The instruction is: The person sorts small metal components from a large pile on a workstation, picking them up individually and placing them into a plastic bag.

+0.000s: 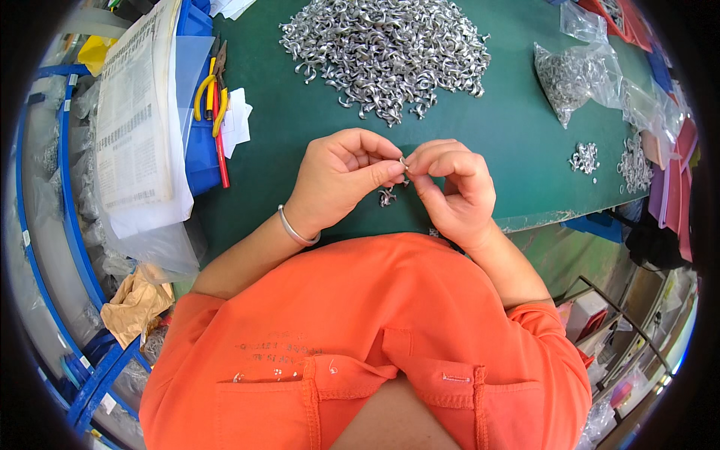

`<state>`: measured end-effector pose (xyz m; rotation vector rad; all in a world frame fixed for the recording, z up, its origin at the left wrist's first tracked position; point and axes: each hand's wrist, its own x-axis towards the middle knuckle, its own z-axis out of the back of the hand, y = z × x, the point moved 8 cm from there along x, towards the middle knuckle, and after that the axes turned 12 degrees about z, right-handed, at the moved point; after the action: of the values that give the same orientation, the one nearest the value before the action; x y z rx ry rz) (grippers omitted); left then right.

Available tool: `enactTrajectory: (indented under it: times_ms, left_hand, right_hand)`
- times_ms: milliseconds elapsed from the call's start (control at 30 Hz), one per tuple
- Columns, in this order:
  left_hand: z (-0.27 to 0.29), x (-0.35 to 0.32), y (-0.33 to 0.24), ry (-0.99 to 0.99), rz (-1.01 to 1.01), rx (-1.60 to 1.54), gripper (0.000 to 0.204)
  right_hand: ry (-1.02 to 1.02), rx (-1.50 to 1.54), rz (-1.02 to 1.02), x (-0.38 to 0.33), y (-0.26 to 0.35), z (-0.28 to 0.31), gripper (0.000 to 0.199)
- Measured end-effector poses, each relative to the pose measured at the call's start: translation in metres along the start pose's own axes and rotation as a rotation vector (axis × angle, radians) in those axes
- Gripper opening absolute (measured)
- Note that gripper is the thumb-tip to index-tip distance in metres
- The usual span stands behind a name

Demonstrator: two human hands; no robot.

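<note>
My left hand [351,174] and my right hand [455,180] meet over the near part of the green table, fingertips almost touching. Between them they pinch a small curved metal piece [404,162], mostly covered by the fingers. Just below the fingertips, a few small silver metal pieces [386,196] lie on the table, partly hidden by my hands. Beyond my hands rises a large heap of small curved silver metal pieces [390,49].
On the green table [502,142], a clear bag of metal pieces [574,75] lies at the right, near small piles of rings [636,166] and other bits [584,157]. Yellow-handled pliers [211,94] rest by a blue bin [201,154] at the left. Blue-framed shelving [71,187] stands farther left.
</note>
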<state>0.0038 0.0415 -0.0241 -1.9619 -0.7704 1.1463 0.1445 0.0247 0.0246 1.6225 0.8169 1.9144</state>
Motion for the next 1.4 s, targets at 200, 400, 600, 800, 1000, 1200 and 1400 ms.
enactTrajectory:
  times_ms: [200,400,600,800,1000,1200,1400]
  left_hand:
    - [0.0,-0.003,-0.004,-0.01,-0.131,-0.043,0.024]
    - [0.0,-0.005,-0.009,-0.054,-0.173,0.02,0.028]
    - [0.001,-0.004,-0.009,-0.016,-0.184,-0.05,0.027]
    - [0.005,-0.002,-0.01,-0.041,-0.234,-0.064,0.023]
    - [0.003,-0.005,-0.011,-0.054,-0.207,-0.04,0.027]
    - [0.001,-0.005,-0.011,-0.042,-0.218,-0.061,0.027]
    - [-0.004,-0.006,-0.011,-0.007,-0.186,-0.087,0.019]
  right_hand:
    - [0.013,-0.16,0.058,0.002,0.01,-0.002,0.033]
    - [0.334,-0.345,-0.143,-0.002,-0.014,-0.008,0.022]
    - [0.29,-0.5,-0.146,-0.004,-0.02,0.003,0.019]
    - [-0.047,0.031,-0.309,0.0,-0.01,-0.001,0.018]
    - [0.017,-0.242,-0.028,0.01,0.008,-0.001,0.02]
    - [0.034,-0.313,0.024,0.015,0.015,-0.001,0.02]
    - [0.069,-0.375,0.039,0.013,0.016,0.0,0.021]
